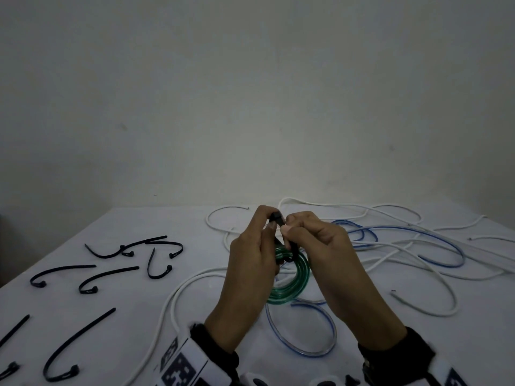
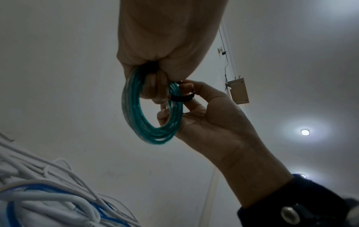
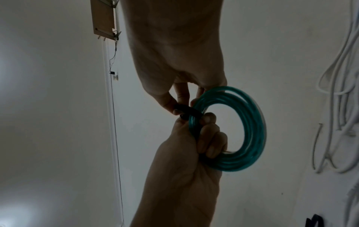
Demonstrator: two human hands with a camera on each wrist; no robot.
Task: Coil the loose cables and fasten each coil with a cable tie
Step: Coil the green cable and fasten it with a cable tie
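Both hands grip one green cable coil (image 1: 292, 277) raised above the white table (image 1: 139, 288). The left hand (image 1: 250, 260) has its lower fingers curled through the coil's opening, clamping the turns against the palm, while its thumb and forefinger pinch the head of a black cable tie (image 1: 277, 218) that loops round the coil. The right hand (image 1: 315, 240) pinches the tie's strap between thumb and fingertips, knuckles up, just beside the left hand's fingertips. Both forearms angle inward from the lower edge, wrists raised. The coil hangs roughly upright below the two hands. Loose white cables (image 1: 362, 215) and blue cables (image 1: 418, 235) sprawl on the table behind and right; spare black ties (image 1: 111, 274) lie well apart to the left.
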